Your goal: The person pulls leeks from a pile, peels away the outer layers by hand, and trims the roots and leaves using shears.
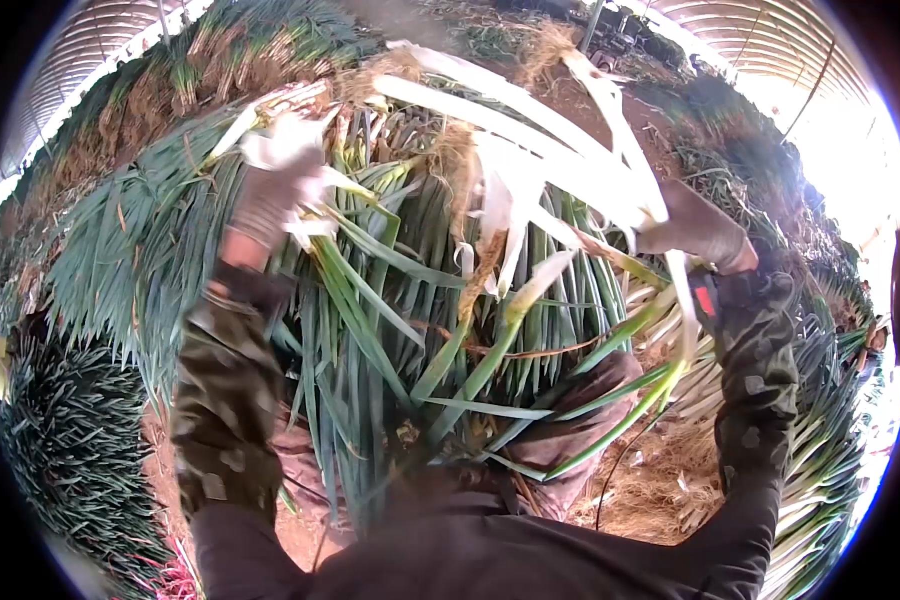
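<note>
Both hands wear pale gloves. My right hand (695, 226), at the right, is closed round white green onion stalks (540, 140) that slant up to the left, with brown roots (548, 50) at their far ends. Loose peeled skins (510, 200) hang below these stalks. My left hand (275, 190) is smeared by motion at the upper left, beside pale stalks and white skin; its grip cannot be made out. Between the hands, long green leaves (360, 330) reach down towards my lap.
Piled green onions (140, 250) lie at the left, with darker leaves (70, 450) below. More bundles (210, 60) line the back. Pale stalks (820, 480) lie at the lower right, near a heap of brown roots (650, 485). My knees are below the leaves.
</note>
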The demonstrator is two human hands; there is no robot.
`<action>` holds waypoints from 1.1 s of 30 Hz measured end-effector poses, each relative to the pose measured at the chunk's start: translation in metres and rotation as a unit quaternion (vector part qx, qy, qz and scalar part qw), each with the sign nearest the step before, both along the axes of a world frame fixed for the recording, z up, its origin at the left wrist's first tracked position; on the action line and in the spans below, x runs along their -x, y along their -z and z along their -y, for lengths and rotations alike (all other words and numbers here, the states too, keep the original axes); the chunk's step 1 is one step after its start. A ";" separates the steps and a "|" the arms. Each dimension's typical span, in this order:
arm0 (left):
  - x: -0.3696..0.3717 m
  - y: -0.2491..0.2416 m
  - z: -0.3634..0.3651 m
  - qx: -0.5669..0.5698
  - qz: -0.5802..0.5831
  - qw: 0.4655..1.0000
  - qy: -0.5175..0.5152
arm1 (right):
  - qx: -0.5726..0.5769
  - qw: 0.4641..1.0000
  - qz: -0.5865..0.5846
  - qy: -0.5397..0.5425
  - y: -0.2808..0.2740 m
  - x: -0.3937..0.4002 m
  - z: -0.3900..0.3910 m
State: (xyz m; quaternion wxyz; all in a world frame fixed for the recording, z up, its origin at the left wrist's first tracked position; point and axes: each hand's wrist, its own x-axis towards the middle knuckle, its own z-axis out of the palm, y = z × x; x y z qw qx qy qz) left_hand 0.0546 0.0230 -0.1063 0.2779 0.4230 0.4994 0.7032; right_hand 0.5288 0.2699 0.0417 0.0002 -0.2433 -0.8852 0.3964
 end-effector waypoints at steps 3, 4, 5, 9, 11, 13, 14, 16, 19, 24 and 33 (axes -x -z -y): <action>-0.111 0.015 -0.052 -0.080 -0.002 0.996 0.040 | -0.025 0.999 -0.021 -0.030 -0.003 0.022 0.015; -0.143 0.008 -0.054 -0.069 0.100 0.986 0.115 | -0.013 0.999 -0.018 -0.040 -0.007 0.027 0.021; -0.166 0.003 -0.055 -0.074 0.176 0.969 0.154 | 0.001 0.999 -0.016 -0.049 -0.009 0.032 0.025; -0.177 -0.011 -0.062 -0.047 0.218 0.954 0.201 | -0.029 0.995 -0.033 -0.089 -0.009 0.039 0.027; -0.180 -0.025 -0.059 -0.013 0.146 0.972 0.185 | -0.026 0.994 -0.057 -0.093 -0.004 0.036 0.020; -0.193 -0.035 -0.055 -0.042 0.052 0.994 0.087 | -0.007 0.997 -0.017 -0.076 -0.001 0.033 0.015; -0.166 -0.018 -0.061 0.082 -0.064 0.993 0.055 | 0.002 0.998 0.003 -0.069 0.000 0.030 0.013; -0.113 -0.001 -0.063 0.106 -0.483 0.855 -0.155 | 0.008 0.997 -0.044 -0.060 0.001 0.022 0.010; 0.040 -0.011 0.000 0.118 -0.156 0.920 -0.341 | 0.010 0.999 -0.034 0.011 0.002 -0.011 -0.015; 0.125 -0.105 0.091 0.062 0.054 0.782 -0.618 | -0.064 0.982 -0.121 0.127 0.006 -0.036 -0.041; -0.061 -0.097 -0.034 0.039 -0.157 0.973 -0.165 | -0.050 0.971 -0.185 0.144 0.028 0.018 -0.057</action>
